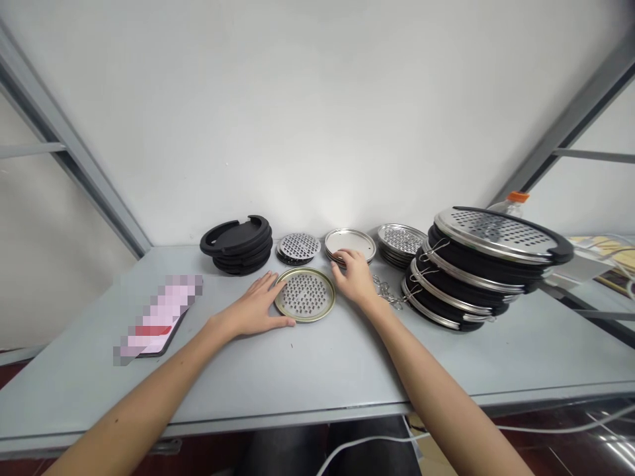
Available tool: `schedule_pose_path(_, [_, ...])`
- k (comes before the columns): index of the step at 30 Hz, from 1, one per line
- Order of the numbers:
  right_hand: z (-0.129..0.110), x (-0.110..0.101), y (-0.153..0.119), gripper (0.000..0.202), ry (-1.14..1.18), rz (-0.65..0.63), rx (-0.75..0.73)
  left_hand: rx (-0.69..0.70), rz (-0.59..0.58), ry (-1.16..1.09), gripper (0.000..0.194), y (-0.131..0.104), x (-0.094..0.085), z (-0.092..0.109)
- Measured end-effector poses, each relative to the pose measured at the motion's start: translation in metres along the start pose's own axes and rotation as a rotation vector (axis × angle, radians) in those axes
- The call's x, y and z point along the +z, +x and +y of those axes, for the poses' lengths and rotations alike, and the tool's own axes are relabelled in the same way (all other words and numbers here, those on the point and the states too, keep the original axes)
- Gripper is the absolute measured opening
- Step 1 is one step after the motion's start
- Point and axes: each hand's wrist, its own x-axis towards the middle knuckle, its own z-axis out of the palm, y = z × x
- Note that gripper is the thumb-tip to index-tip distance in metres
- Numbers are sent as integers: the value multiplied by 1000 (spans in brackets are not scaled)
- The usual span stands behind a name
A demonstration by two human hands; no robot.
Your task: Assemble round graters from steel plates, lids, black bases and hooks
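Observation:
A round perforated metal grater plate (307, 295) with a gold-toned rim lies flat on the table in front of me. My left hand (258, 305) rests at its left edge, fingers spread, with the thumb along the near side. My right hand (353, 276) is at the near edge of a stack of plain round metal discs (350, 242), its fingers bent and apart. Whether its fingertips touch that stack, I cannot tell. Just right of the hand lies a small heap of wire clips (389, 294), partly hidden by my wrist.
Black round holders (238, 248) are piled at the back left, beside small grater discs (299, 247). Rimmed grater plates (401, 239) stand right of the plain discs. A tall, leaning pile of black-and-metal graters (471, 277) is at right, a bottle (513, 203) behind it. A phone (161, 317) lies left.

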Motion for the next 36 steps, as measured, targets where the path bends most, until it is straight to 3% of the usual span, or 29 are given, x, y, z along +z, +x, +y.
schedule_pose_path(4, [5,-1,1,33,-160,28,42,39,48,3,98,1,0,0])
schedule_pose_path(12, [19,-13,4,54,-409,103,302,40,35,-1,97,1,-1,3])
schedule_pose_path(19, [33,-18,8,54,-443,9,413,37,29,41,98,1,0,5])
schedule_pose_path(36, [46,-18,9,50,-360,46,511,84,80,10,91,1,2,3])
